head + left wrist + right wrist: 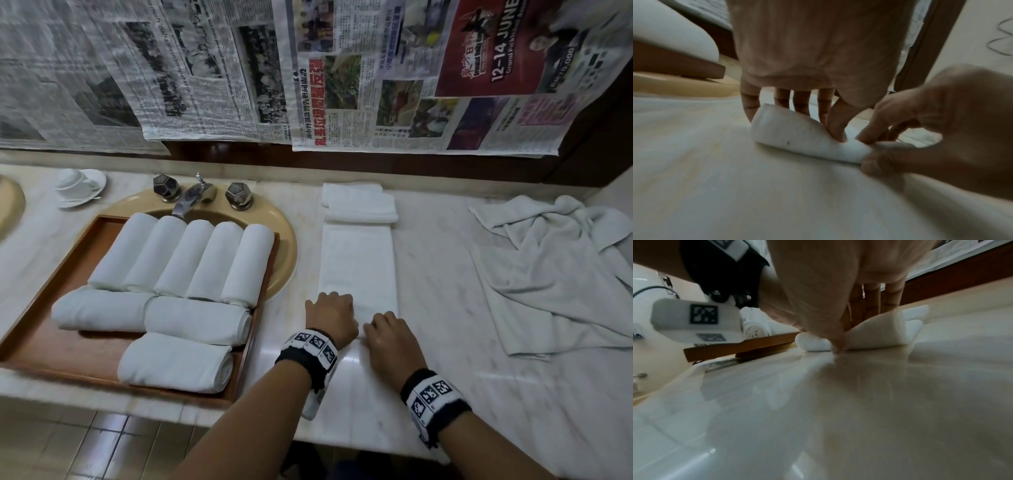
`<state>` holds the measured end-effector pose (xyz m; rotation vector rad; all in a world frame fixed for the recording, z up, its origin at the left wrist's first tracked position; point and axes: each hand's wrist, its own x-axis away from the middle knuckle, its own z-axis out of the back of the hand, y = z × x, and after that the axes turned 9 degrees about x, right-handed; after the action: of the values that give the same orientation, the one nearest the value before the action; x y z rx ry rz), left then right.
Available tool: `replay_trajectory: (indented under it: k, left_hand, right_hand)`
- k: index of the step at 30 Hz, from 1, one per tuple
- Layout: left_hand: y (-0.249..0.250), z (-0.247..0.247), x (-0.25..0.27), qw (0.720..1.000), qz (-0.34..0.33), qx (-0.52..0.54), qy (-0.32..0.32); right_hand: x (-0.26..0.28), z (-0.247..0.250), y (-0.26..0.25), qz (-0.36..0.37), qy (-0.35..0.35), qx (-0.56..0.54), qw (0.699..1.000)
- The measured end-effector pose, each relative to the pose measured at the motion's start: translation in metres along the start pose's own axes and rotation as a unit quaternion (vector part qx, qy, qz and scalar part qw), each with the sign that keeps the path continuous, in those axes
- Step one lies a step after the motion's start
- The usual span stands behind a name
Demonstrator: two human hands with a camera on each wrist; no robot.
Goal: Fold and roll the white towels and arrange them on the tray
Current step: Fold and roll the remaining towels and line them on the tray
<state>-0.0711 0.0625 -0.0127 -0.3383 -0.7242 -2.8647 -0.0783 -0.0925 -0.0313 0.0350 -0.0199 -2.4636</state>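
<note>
A long folded white towel [358,263] lies as a strip on the marble counter [445,394], right of the wooden tray [58,346]. Its near end is rolled into a small roll [793,133] [875,335]. My left hand [330,315] curls over the left part of the roll, fingers behind it and thumb in front. My right hand [390,337] pinches the right part of the same roll. Several rolled white towels [191,257] fill the tray in rows.
Two folded towels [359,202] are stacked at the strip's far end. A crumpled towel [555,270] lies spread at the right. The tray rests over a beige sink [286,253] with a faucet [191,200]. A cup and saucer [77,186] stand far left. Newspaper [376,68] covers the wall.
</note>
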Motion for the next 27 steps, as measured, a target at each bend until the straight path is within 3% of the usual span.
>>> replay_trajectory:
  k: [4,6,11,13,16,21,24,27]
  left_hand:
    - [-0.002,-0.010,0.016,0.987,-0.111,-0.096,0.064]
    - [-0.006,-0.020,0.023,0.980,-0.155,-0.104,0.075]
    - [-0.012,-0.018,0.014,0.982,-0.156,-0.102,0.038]
    - [-0.008,-0.007,0.008,0.985,-0.144,-0.100,0.009]
    - [-0.001,0.004,-0.003,0.988,-0.117,-0.098,-0.011]
    - [0.002,0.009,-0.023,0.997,-0.018,-0.044,-0.057]
    - [0.004,0.004,-0.019,1.000,-0.007,-0.004,0.004]
    - [0.001,-0.005,0.003,0.994,-0.057,-0.015,0.095]
  right_hand:
    - [-0.019,0.018,-0.001,-0.052,-0.107,0.017,0.993]
    - [-0.028,0.025,0.000,-0.067,-0.126,0.034,0.989]
    - [-0.052,0.030,0.011,-0.075,-0.237,0.009,0.969]
    - [-0.055,0.029,0.018,-0.088,-0.220,-0.033,0.971]
    - [-0.046,0.032,0.013,-0.075,-0.089,-0.037,0.993]
    - [-0.027,0.017,0.001,-0.018,-0.039,0.023,0.999]
    - [-0.029,0.020,0.004,-0.025,-0.069,0.049,0.996]
    - [-0.032,0.030,0.002,-0.024,-0.143,0.070,0.987]
